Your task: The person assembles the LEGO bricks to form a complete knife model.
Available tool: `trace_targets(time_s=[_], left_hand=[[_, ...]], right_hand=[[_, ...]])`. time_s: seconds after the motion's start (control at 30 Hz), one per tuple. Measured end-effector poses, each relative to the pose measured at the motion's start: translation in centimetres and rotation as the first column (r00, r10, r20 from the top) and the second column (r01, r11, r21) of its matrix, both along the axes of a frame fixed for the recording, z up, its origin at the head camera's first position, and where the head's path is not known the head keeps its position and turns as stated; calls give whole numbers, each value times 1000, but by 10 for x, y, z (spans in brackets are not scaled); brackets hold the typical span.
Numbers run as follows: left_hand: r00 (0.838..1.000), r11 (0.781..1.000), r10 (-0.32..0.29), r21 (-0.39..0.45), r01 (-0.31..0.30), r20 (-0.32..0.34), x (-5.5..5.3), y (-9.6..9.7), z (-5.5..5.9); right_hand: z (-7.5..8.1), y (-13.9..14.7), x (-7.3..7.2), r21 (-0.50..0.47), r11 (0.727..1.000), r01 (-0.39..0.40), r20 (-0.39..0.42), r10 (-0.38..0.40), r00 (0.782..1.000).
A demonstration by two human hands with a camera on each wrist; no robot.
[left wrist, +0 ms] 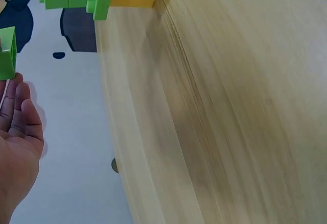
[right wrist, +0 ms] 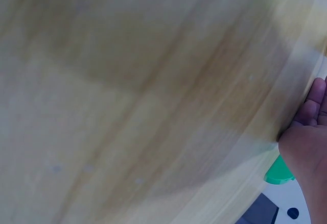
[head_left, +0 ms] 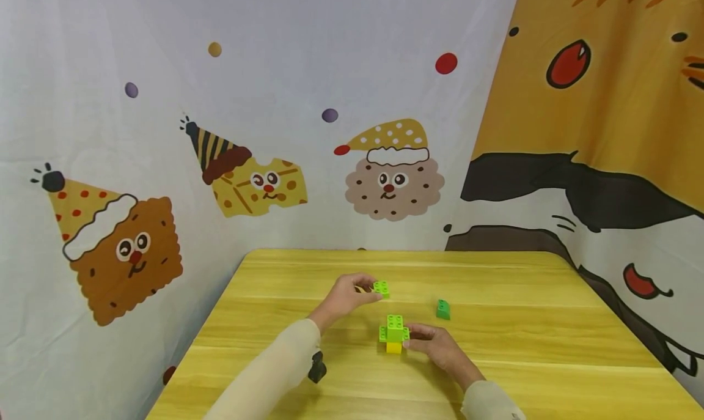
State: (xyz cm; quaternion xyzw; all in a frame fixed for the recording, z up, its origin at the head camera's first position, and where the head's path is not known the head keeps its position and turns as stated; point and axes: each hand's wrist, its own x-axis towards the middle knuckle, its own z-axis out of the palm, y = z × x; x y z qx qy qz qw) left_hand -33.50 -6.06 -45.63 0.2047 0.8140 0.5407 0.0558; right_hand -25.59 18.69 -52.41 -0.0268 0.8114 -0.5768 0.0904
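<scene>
While the left hand [head_left: 346, 295] pinches a small lime brick [head_left: 382, 289] between its thumb and fingertips, nearly closed and apparently raised off the desk [head_left: 506, 298], the right hand [head_left: 437, 344] sits lower down, its thumb and forefinger brought together on the near side of a little stack [head_left: 395, 329]. That stack stands upright just left of the right hand's fingertips, and toward the wearer from the left hand's brick; its lime upper part sits on a yellow block [head_left: 393, 348]. A darker green brick [head_left: 443, 310] rests just beyond the right hand, touched by neither.

The likeliest trouble, I judge, is tipping: lime pieces jut out on both sides of the narrow yellow base, so a firm push from above, off to one side, could topple the stack or pop a side piece loose, particularly if the right hand's light hold gives way. The left hand has its brick by one end only, so pressure on the free end could twist it in the fingers, leaving studs misaligned. A careless sweep of the right knuckles away from the wearer might knock the green brick aside.
</scene>
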Motion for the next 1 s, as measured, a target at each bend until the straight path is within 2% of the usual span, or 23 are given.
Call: trace_targets(time_s=[0.2,0.37,0.57,0.73,1.0], left_hand=[[999,1000,-24,5,24,-26,4,4,1],[998,998,-54,-29,53,-44,9,8,1],[997,996,-71,-50,69,-38,15,11,1],[996,996,-86,-37,85,-24,17,11,-2],[994,994,-101,-54,99,-46,20,11,-7]], right_hand=[[-1,1,0,-6,1000,-1,-13,1,1000],[-1,0,-2,8,1000,4,-17,-4,1000],[0,1,0,-16,1000,-12,-14,12,1000],[0,1,0,-28,999,-17,-21,17,1000],[-1,1,-1,-17,1000,-10,-23,10,1000]])
